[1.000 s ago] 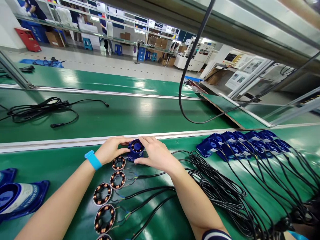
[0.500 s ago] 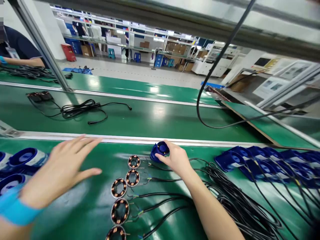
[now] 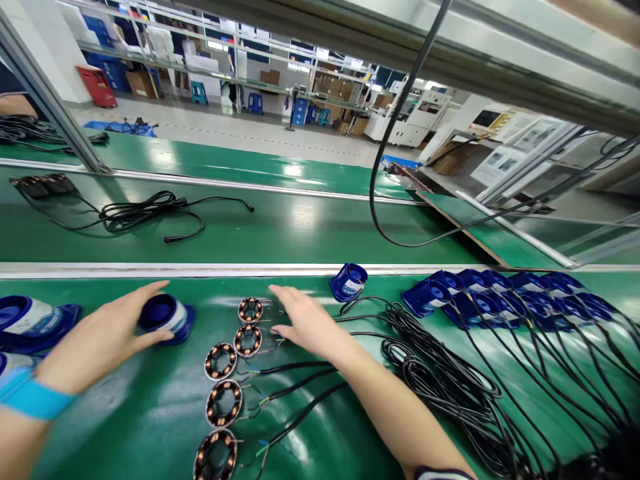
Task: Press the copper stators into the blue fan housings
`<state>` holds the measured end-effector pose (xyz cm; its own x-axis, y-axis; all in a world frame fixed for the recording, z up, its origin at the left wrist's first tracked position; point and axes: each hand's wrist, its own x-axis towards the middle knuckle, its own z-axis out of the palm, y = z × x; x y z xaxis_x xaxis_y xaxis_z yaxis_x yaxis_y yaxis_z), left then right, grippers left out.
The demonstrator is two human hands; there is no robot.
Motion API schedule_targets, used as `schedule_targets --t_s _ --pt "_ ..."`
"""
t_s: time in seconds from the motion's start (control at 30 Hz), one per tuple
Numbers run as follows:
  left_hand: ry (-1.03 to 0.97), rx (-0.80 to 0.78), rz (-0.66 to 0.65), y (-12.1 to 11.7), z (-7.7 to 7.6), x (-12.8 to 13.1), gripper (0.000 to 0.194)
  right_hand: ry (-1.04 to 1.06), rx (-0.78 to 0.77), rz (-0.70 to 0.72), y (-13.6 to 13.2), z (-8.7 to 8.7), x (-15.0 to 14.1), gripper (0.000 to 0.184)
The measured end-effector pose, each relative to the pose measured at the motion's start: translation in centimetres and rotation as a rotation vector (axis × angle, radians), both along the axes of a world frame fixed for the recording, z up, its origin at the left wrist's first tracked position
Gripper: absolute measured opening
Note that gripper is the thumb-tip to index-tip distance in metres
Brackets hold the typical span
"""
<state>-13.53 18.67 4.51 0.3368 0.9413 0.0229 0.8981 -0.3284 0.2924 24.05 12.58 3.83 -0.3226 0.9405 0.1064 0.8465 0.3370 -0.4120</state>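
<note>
My left hand (image 3: 103,337), with a blue wristband, wraps its fingers round a blue fan housing (image 3: 165,315) on the green bench. My right hand (image 3: 303,320) lies open with fingers stretched toward the top copper-wound stator (image 3: 250,309) of a row of several stators (image 3: 223,400) with black leads. A single blue fan housing (image 3: 349,281) stands apart near the bench's far rail, to the right of my right hand.
A row of several blue housings (image 3: 500,293) with tangled black cables (image 3: 450,380) fills the right side. More blue housings (image 3: 30,320) lie at the far left. A black cable (image 3: 145,213) rests on the conveyor belt beyond; another hangs from above (image 3: 395,127).
My right hand let go of the blue housing near the rail and drew back left to the stators. My left hand reached left and closed on another blue housing.
</note>
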Motion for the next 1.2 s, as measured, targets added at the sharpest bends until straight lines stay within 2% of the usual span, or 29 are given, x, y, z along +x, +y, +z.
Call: schedule_targets --t_s 0.07,0.13,0.2,0.37,0.47,0.63,0.8,0.87,1.03,1.13,1.2 --pt "-0.051 -0.101 -0.058 0.9 0.6 4.3 0.097 0.104 -0.148 0.009 0.9 -0.8 -2.4 0.067" --pt "-0.146 -0.146 -0.124 1.8 0.6 7.6 0.112 0.165 -0.192 -0.048 1.4 -0.9 -3.1 0.050" --pt "-0.241 -0.156 -0.189 2.4 0.2 10.2 0.118 0.213 -0.137 -0.107 1.2 -0.2 -2.4 0.044" --pt "-0.391 -0.197 -0.313 2.4 -0.6 14.7 0.128 0.432 0.150 -0.190 -0.8 2.8 0.8 0.049" --pt "-0.420 -0.245 -0.346 1.8 -0.7 16.7 0.134 0.405 0.163 -0.164 -1.1 3.7 1.0 0.048" --pt "-0.419 -0.264 -0.346 1.0 -0.7 17.9 0.136 0.056 0.027 -0.132 -1.6 5.0 1.4 0.056" --pt "-0.456 -0.255 -0.345 0.7 -0.9 17.9 0.134 -0.038 0.081 -0.154 -3.3 6.8 2.3 0.066" --pt "-0.466 -0.238 -0.345 0.5 -0.9 18.0 0.132 -0.092 0.102 -0.151 -3.3 6.4 1.7 0.066" --pt "-0.469 -0.192 -0.343 0.2 -1.0 18.1 0.125 -0.242 0.065 -0.178 -2.0 4.1 -0.8 0.066" --pt "-0.476 -0.225 -0.374 0.2 -1.0 17.9 0.131 -0.323 0.050 -0.120 -1.6 3.8 -0.5 0.050" --pt "-0.466 -0.253 -0.388 0.3 -1.0 17.8 0.134 -0.296 0.044 -0.056 -1.4 3.8 0.1 0.054"
